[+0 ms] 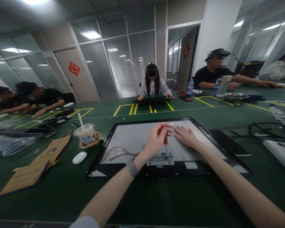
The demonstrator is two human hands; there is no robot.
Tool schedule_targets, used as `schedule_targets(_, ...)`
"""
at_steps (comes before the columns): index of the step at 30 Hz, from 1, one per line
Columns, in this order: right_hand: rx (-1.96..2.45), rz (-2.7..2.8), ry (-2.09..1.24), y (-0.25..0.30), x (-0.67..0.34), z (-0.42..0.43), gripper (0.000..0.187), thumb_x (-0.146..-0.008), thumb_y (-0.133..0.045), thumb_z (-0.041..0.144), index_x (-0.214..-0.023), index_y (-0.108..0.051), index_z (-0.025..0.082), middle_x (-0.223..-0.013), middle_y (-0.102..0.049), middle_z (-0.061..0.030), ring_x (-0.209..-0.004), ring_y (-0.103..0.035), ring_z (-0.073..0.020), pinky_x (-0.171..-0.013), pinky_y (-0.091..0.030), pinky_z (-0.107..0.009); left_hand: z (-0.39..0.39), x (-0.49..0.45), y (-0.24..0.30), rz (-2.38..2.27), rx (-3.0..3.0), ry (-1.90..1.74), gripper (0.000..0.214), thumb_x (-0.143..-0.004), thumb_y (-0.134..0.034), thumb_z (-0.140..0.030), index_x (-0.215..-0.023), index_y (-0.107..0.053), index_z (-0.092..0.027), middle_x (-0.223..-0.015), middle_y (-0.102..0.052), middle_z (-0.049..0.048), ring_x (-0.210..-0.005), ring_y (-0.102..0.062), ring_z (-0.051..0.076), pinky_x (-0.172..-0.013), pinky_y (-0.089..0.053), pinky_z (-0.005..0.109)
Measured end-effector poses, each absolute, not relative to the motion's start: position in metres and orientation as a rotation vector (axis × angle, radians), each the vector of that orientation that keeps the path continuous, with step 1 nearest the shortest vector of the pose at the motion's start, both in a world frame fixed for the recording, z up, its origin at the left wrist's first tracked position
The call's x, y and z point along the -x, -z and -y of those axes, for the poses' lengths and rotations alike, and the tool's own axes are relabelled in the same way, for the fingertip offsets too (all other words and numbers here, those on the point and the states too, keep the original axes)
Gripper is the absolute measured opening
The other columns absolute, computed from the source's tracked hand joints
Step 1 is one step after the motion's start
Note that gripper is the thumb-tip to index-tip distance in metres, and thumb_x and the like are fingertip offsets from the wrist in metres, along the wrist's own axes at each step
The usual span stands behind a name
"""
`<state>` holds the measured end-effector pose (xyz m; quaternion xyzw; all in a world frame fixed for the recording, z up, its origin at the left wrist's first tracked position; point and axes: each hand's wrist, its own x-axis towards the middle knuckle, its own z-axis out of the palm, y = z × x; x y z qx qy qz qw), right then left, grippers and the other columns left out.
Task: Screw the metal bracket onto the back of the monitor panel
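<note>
A display panel (133, 136) lies face down on the green table, its grey metal back up inside a black frame. My left hand (156, 139) is closed round a screwdriver (165, 142) with a red and black handle. The screwdriver stands upright with its tip on a small metal bracket (160, 158) near the panel's front edge. My right hand (186, 136) lies flat on the panel's back just right of the screwdriver, fingers stretched out. Thin coloured wires (116, 152) run from the bracket to the left.
A plastic cup with a straw (86, 133), a white mouse (79, 157) and a brown paper bag (35, 167) lie to the left. A black panel (228, 142) and a white device (280, 152) lie to the right. Several other people sit round the table.
</note>
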<state>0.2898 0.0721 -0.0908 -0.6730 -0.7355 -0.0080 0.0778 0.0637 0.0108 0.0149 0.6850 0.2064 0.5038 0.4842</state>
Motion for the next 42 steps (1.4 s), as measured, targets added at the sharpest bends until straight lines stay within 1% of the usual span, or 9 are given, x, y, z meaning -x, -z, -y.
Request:
schedule_targets(5, 2.026, 2.187, 0.015, 0.088, -0.288, -0.068, 0.059, -0.092, -0.02, 0.048, -0.144, -0.036, 0.023, -0.152, -0.031, -0.0088, -0.139, -0.025, -0.0283, -0.109, -0.019, -0.056, -0.003, -0.057, -0.007, -0.579, -1.688, -1.278, 0.027, -0.096, -0.036, -0.033, -0.106, -0.054, -0.017, -0.109, -0.061, 0.0098, -0.09, -0.063, 0.016, -0.077, -0.052, 0.031)
schedule_targets(8, 2.045, 2.205, 0.002, 0.087, -0.287, -0.067, 0.061, -0.092, -0.021, 0.05, -0.145, -0.034, 0.022, -0.153, -0.028, -0.0086, -0.14, -0.024, -0.0282, -0.11, -0.018, -0.055, 0.0, -0.047, -0.01, -0.678, -1.818, -1.327, 0.021, -0.092, -0.047, -0.032, -0.099, -0.061, -0.018, -0.107, -0.059, 0.0081, -0.098, -0.058, 0.017, -0.082, -0.049, 0.03)
schedule_targets(11, 2.062, 2.229, 0.009, 0.086, -0.286, -0.066, 0.067, -0.091, -0.019, 0.056, -0.147, -0.03, 0.021, -0.155, -0.024, -0.0084, -0.14, -0.021, -0.0285, -0.11, -0.017, -0.055, 0.002, -0.041, -0.015, -0.738, -1.869, -1.409, 0.016, -0.086, -0.058, -0.03, -0.089, -0.066, -0.018, -0.097, -0.056, 0.0066, -0.091, -0.056, 0.016, -0.079, -0.048, 0.028)
schedule_targets(14, 2.087, 2.245, 0.01, 0.084, -0.285, -0.064, 0.07, -0.09, -0.017, 0.057, -0.148, -0.026, 0.02, -0.155, -0.022, -0.0088, -0.141, -0.018, -0.0282, -0.11, -0.017, -0.055, 0.002, -0.038, -0.016, -0.737, -1.857, -1.409, 0.017, -0.088, -0.053, -0.026, -0.092, -0.067, -0.017, -0.09, -0.055, 0.0051, -0.081, -0.056, 0.014, -0.075, -0.048, 0.027)
schedule_targets(19, 2.132, 2.25, -0.031, 0.08, -0.281, -0.056, 0.072, -0.089, -0.017, 0.057, -0.149, -0.023, 0.018, -0.156, -0.017, -0.0085, -0.142, -0.014, -0.0294, -0.11, -0.017, -0.056, -0.001, -0.033, -0.008, -0.606, -1.74, -1.371, 0.024, -0.092, -0.045, -0.023, -0.106, -0.064, -0.017, -0.1, -0.06, 0.0071, -0.092, -0.06, 0.015, -0.084, -0.048, 0.03)
schedule_targets(26, 2.174, 2.219, -0.017, 0.081, -0.275, -0.051, 0.07, -0.09, -0.018, 0.055, -0.149, -0.024, 0.018, -0.156, -0.018, -0.0103, -0.141, -0.015, -0.031, -0.11, -0.017, -0.056, 0.0, -0.03, -0.006, -0.674, -1.69, -1.422, 0.017, -0.084, -0.061, -0.029, -0.09, -0.071, -0.018, -0.093, -0.054, 0.005, -0.084, -0.056, 0.014, -0.073, -0.048, 0.025)
schedule_targets(32, 2.142, 2.213, 0.025, 0.086, -0.277, -0.054, 0.067, -0.09, -0.02, 0.055, -0.146, -0.03, 0.02, -0.155, -0.024, -0.0111, -0.14, -0.02, -0.032, -0.108, -0.02, -0.058, 0.004, -0.032, -0.008, -0.623, -1.63, -1.39, 0.025, -0.09, -0.05, -0.025, -0.107, -0.064, -0.015, -0.091, -0.061, 0.0062, -0.087, -0.059, 0.015, -0.084, -0.047, 0.03)
schedule_targets(37, 2.147, 2.215, 0.042, 0.088, -0.277, -0.056, 0.065, -0.091, -0.02, 0.054, -0.146, -0.031, 0.02, -0.154, -0.025, -0.012, -0.139, -0.021, -0.0327, -0.107, -0.021, -0.06, 0.005, -0.034, -0.006, -0.664, -1.649, -1.394, 0.021, -0.086, -0.057, -0.031, -0.096, -0.07, -0.017, -0.097, -0.055, 0.0064, -0.085, -0.057, 0.014, -0.076, -0.047, 0.027)
schedule_targets(42, 2.149, 2.214, 0.037, 0.085, -0.275, -0.055, 0.065, -0.091, -0.021, 0.053, -0.145, -0.033, 0.018, -0.154, -0.025, -0.0132, -0.139, -0.023, -0.033, -0.106, -0.021, -0.059, 0.008, -0.035, -0.004, -0.724, -1.707, -1.43, 0.016, -0.083, -0.061, -0.029, -0.089, -0.071, -0.018, -0.088, -0.053, 0.0042, -0.081, -0.055, 0.013, -0.072, -0.046, 0.025)
